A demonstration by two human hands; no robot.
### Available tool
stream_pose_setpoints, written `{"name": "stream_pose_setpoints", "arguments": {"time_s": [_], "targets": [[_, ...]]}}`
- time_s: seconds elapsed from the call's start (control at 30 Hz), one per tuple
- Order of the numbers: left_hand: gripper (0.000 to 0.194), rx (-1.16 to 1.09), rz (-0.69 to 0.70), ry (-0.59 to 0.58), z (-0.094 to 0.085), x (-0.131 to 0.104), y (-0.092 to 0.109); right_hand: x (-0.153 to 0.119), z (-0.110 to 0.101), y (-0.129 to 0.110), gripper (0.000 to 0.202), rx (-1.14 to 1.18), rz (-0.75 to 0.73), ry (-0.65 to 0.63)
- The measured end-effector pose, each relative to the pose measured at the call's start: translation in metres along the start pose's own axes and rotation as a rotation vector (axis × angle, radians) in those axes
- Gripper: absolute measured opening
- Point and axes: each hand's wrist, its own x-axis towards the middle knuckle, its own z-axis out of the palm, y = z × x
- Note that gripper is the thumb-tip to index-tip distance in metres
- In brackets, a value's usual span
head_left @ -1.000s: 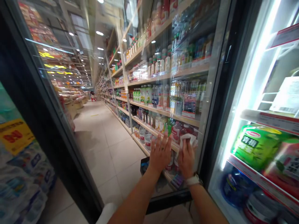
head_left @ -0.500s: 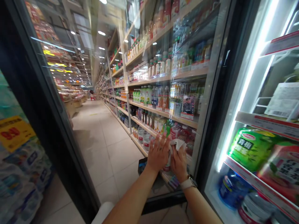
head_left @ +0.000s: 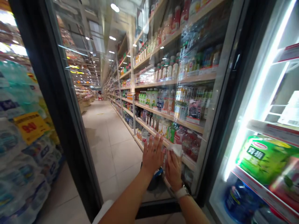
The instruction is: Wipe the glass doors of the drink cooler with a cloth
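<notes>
A black-framed glass door (head_left: 112,124) stands in front of me, with an aisle and bottle shelves showing in the glass. My left hand (head_left: 153,154) lies flat against the pane, fingers spread, low on the door. Just to its right, my right hand (head_left: 173,166) presses a crumpled white cloth (head_left: 175,149) on the glass, the cloth showing past the fingertips. A watch (head_left: 183,191) with a pale strap is on my right wrist.
Right of the door, a lit cooler holds a green package (head_left: 263,158) and blue bottles (head_left: 240,199). On the left are stacked wrapped bottle packs (head_left: 18,174) under a yellow price sign (head_left: 31,127). Far down the aisle is a small red-and-dark figure (head_left: 100,95).
Both hands have moved slightly left in view, and the right hand with the cloth sits a little lower. The camera view has shifted, showing more of the bottle packs at left.
</notes>
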Motion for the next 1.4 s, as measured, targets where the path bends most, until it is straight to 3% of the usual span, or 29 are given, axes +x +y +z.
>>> {"name": "stream_pose_setpoints", "arguments": {"time_s": [0.1, 0.17, 0.3, 0.37, 0.43, 0.57, 0.63, 0.7, 0.87, 0.93, 1.03, 1.13, 1.23, 1.4], "targets": [[0.065, 0.027, 0.005, -0.015, 0.004, -0.004, -0.001, -0.001, 0.003, 0.001, 0.065, -0.026, -0.106, -0.029], [0.064, 0.042, 0.011, -0.018, 0.004, -0.005, -0.002, 0.007, -0.003, 0.014, 0.063, -0.043, -0.006, 0.019], [0.062, 0.064, 0.019, 0.0, 0.008, -0.007, -0.003, 0.033, -0.023, 0.045, 0.06, -0.035, 0.334, 0.217], [0.063, 0.063, 0.02, 0.003, 0.011, -0.007, -0.003, 0.037, -0.028, 0.048, 0.059, -0.021, 0.381, 0.239], [0.063, 0.054, 0.02, -0.004, 0.014, -0.007, -0.004, 0.031, -0.025, 0.038, 0.061, -0.029, 0.317, 0.173], [0.066, 0.034, 0.032, -0.037, 0.022, -0.008, -0.01, -0.001, -0.002, 0.004, 0.067, -0.062, -0.067, -0.083], [0.067, 0.024, 0.031, -0.057, 0.027, -0.008, -0.012, -0.009, 0.006, -0.003, 0.069, -0.078, -0.187, -0.156], [0.069, 0.015, 0.019, -0.075, 0.03, -0.007, -0.014, -0.003, 0.006, 0.003, 0.069, -0.095, -0.147, -0.138], [0.071, 0.02, 0.028, -0.059, 0.037, -0.004, -0.016, 0.043, -0.015, 0.042, 0.064, -0.075, 0.267, 0.127], [0.071, 0.02, 0.032, -0.039, 0.039, -0.003, -0.017, 0.055, -0.018, 0.047, 0.061, -0.05, 0.317, 0.183], [0.07, 0.014, 0.032, -0.041, 0.042, -0.003, -0.018, 0.057, -0.011, 0.037, 0.062, -0.081, 0.223, 0.148], [0.068, 0.016, 0.035, -0.052, 0.046, -0.002, -0.02, 0.05, -0.001, 0.026, 0.059, -0.132, -0.002, -0.011], [0.067, 0.026, 0.039, -0.034, 0.049, -0.002, -0.021, 0.052, -0.003, 0.033, 0.057, -0.16, -0.177, -0.158], [0.067, 0.016, 0.042, -0.015, 0.054, -0.001, -0.023, 0.061, -0.015, 0.062, 0.058, -0.209, 0.0, -0.006]]}}
